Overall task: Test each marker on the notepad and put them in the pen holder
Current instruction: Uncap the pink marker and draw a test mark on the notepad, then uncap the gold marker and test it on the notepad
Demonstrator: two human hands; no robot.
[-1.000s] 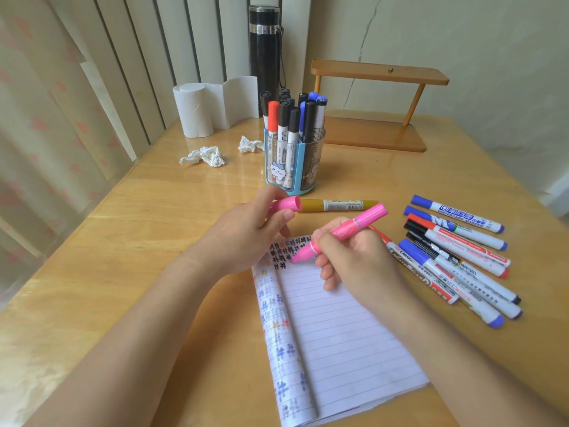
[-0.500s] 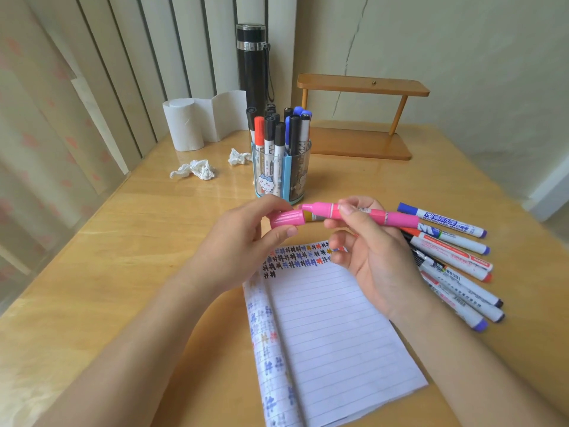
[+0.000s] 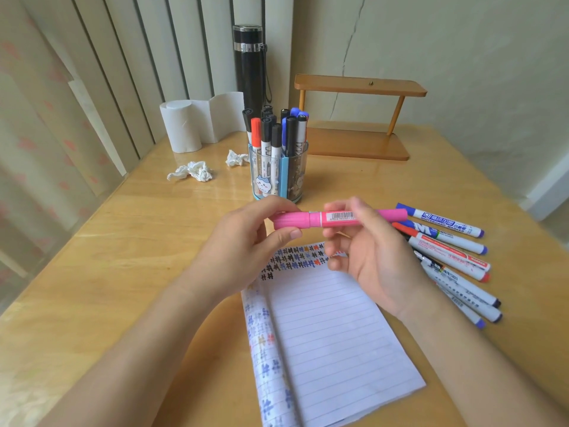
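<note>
Light wooden table (image 3: pixel 123 241) is taking up most of the view, w/ vertical blinds (image 3: pixel 138 57) hanging along the far-left side and a pale cracked wall (image 3: pixel 462 57) standing behind. At the back edge a black flask (image 3: pixel 249 69) is standing upright, a tissue roll (image 3: pixel 184 124) is sitting to its left w/ a strip trailing off, and a small wooden shelf (image 3: pixel 360 87) is sitting to its right. Two crumpled tissues (image 3: pixel 192 171) are lying in front of the roll.

Pen holder (image 3: pixel 277 177), clear w/ blue trim, is standing mid-table, already carrying approx a dozen markers upright. Loose markers (image 3: pixel 446 251) are lying fanned out at the right, partly under the R wrist. Lined notepad (image 3: pixel 332 328) is lying nearest the person, w/ test scribbles along its top and left margins.

Pink marker (image 3: pixel 308 219) is hanging level in the air, btwn holder and notepad, cap on. L hand (image 3: pixel 243 245) is gripping the cap end, thumb underneath and fingers curling over the top. R hand (image 3: pixel 369 257) is pinching the barrel near the barcode, its other fingers loosely curling below. Both hands are staying off the table.
</note>
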